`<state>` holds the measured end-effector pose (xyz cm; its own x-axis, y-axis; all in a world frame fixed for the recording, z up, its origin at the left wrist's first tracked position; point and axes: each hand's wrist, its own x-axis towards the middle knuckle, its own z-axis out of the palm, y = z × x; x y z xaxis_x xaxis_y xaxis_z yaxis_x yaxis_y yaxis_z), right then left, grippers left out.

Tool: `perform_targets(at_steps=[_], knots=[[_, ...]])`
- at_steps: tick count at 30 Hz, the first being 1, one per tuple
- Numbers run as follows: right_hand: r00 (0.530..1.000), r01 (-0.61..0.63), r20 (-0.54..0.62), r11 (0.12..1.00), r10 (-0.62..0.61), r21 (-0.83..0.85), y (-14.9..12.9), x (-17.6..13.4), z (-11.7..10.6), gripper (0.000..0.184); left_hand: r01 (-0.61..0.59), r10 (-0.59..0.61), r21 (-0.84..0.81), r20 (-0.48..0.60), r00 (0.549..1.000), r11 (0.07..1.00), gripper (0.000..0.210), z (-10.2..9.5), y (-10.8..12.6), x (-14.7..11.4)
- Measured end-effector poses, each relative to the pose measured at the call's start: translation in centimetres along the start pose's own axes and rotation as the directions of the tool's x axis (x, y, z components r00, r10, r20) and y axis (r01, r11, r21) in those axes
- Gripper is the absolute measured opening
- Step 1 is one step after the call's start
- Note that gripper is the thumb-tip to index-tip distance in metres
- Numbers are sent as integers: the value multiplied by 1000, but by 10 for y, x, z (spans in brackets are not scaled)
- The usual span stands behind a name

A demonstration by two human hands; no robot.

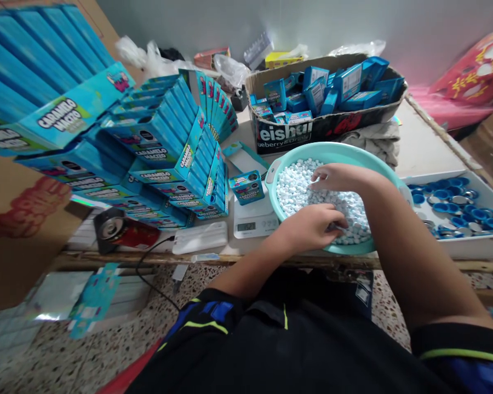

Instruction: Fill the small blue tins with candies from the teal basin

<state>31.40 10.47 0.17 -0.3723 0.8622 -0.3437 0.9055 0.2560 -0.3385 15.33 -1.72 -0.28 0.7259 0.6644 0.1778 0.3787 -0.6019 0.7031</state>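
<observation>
Directly under your loosely curled left hand (315, 225), near, and right hand (332, 178), far, lie pale pellets (292, 183); I can't tell whether either holds any.

Basin (349, 156) seen as smooth plastic, low sheen; pellets (291, 186) noted as matt. Left, cartons (164, 142) made of printed card, slightly glossy. Far, crinkled bag (232, 70) in shiny clear plastic. Near table edge (476, 266) formed of rough wood.

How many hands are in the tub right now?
2: the left hand among the white pieces toward the near side of the tub, and the right hand farther back.
</observation>
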Motion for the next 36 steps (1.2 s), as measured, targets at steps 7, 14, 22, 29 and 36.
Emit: perform_targets(at_steps=[7, 14, 22, 29, 36], knots=[[1000, 10, -1, 1000, -10, 1, -1, -2, -2, 30, -1, 0, -40, -23, 1000, 999, 17, 2, -1, 0], [999, 48, -17, 999, -48, -5, 1, 0, -1, 33, -34, 34, 1, -105, 994, 999, 19, 5, 1, -5], [1000, 14, -19, 1000, -14, 19, 1, 1, 0, 34, 94, -91, 129, -24, 996, 987, 29, 2, 0, 1], [1000, 5, 16, 1000, -4, -14, -8, -6, -8, 35, 219, -224, 153, 20, 974, 964, 46, -3, 2, 5], [999, 43, 18, 999, -43, -13, -4, -5, -8, 32, 126, -129, 96, 22, 991, 987, 32, -4, -2, 4]])
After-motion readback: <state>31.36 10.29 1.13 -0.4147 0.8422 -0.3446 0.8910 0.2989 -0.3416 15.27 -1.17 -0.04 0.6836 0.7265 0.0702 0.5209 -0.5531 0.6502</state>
